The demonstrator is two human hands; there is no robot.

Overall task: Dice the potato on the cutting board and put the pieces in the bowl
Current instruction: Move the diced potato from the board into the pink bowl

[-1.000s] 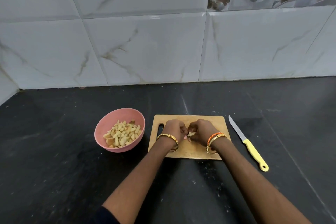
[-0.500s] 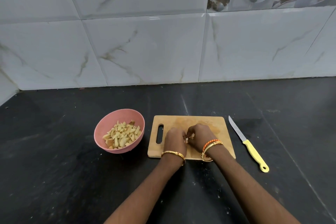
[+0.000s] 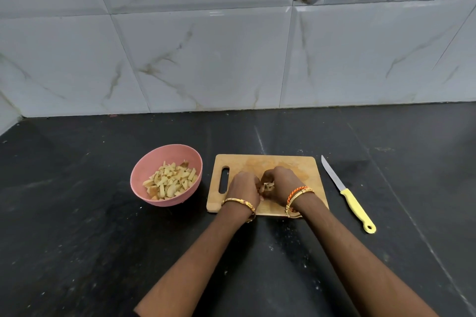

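Note:
A wooden cutting board [image 3: 291, 163] lies on the black counter. Both hands rest on its near half, cupped toward each other. My left hand [image 3: 243, 188] and my right hand [image 3: 282, 184] close around a small heap of potato pieces [image 3: 268, 186], of which only a few pale bits show between the fingers. To the left of the board stands a pink bowl [image 3: 164, 156] holding several diced potato pieces [image 3: 171, 183]. A knife with a yellow handle [image 3: 356, 210] lies on the counter right of the board, blade pointing away from me.
The black stone counter [image 3: 77, 239] runs to a marble-tiled wall [image 3: 206, 59] at the back. Small white crumbs speckle the counter near the board's front edge.
Both hands have slid from the board's middle toward its near edge, dragging the potato pieces with them. Bowl and knife stay put.

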